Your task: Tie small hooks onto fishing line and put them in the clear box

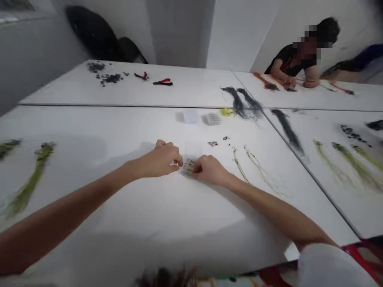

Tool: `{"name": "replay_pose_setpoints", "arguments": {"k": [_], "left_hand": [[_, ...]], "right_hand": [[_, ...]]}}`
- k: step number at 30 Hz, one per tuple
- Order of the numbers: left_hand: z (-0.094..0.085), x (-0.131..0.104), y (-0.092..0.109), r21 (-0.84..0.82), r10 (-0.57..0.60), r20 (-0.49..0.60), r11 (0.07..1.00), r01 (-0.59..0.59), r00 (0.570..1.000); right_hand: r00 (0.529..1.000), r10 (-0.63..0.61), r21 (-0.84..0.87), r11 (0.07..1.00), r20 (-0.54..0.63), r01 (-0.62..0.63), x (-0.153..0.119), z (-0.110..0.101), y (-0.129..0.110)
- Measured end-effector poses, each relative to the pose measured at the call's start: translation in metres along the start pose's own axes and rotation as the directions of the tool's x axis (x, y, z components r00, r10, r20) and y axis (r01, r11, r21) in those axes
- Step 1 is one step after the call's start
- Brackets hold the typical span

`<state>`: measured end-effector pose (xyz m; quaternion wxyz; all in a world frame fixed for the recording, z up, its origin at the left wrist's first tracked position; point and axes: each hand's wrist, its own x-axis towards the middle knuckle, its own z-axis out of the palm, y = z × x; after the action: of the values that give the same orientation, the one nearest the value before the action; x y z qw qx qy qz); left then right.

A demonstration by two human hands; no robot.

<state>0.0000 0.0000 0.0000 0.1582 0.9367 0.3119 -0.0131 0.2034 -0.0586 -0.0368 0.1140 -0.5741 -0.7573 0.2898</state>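
White tabletop (119,223) bears, mid-view, a small clear case (188,166); at its three o'clock the right hand (212,170) bunches fingertips, probably steadying it, exact pinch unclear; at nine, the left hand (161,159) has thumb and finger parted

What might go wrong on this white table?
The right hand is at the clear case, so a slip could tip it. The right arm lies beside thin strands: it might snag or tangle them. The black bits lie loose, so a bump could scatter them.
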Motion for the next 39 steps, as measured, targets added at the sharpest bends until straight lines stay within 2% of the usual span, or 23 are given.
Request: {"name": "replay_pose_setpoints", "arguments": {"k": [5,9,12,22,27,29,32,35,39], "left_hand": [[0.021,-0.022,0.019,0.026,0.116,-0.128,0.993,-0.114,0.985],[0.041,-0.028,0.028,0.156,0.202,-0.23,0.973,-0.169,0.952],[0.05,-0.029,0.029,0.215,0.245,-0.254,0.958,-0.192,0.936],[0.056,-0.026,0.025,0.178,0.23,-0.29,0.967,-0.184,0.929],[0.06,-0.027,0.023,0.17,0.221,-0.341,0.971,-0.171,0.914],[0.06,-0.028,0.023,0.155,0.21,-0.364,0.974,-0.163,0.908],[0.06,-0.029,0.024,0.145,0.2,-0.371,0.977,-0.156,0.907],[0.06,-0.029,0.026,0.144,0.21,-0.361,0.975,-0.168,0.908],[0.059,-0.023,0.027,0.103,0.161,-0.391,0.986,-0.13,0.906]], "right_hand": [[1.0,0.009,0.019,1.0,-0.01,-0.009,-0.002,0.0,0.001],[1.0,-0.01,0.035,0.999,-0.015,0.011,-0.003,-0.001,0.001],[1.0,-0.01,0.049,0.999,-0.015,0.011,-0.003,0.0,0.001],[0.998,-0.047,0.108,0.993,-0.035,0.051,-0.001,0.001,0.006],[0.99,-0.118,0.158,0.979,-0.078,0.129,-0.014,0.001,0.014],[0.977,-0.159,0.109,0.979,-0.139,0.175,-0.023,0.003,0.017],[0.938,-0.266,-0.058,0.964,-0.224,0.259,-0.036,0.009,0.021],[0.893,-0.38,-0.233,0.916,-0.241,0.327,-0.045,0.018,0.022],[0.872,-0.401,-0.27,0.905,-0.281,0.33,-0.044,0.029,0.021]]}}
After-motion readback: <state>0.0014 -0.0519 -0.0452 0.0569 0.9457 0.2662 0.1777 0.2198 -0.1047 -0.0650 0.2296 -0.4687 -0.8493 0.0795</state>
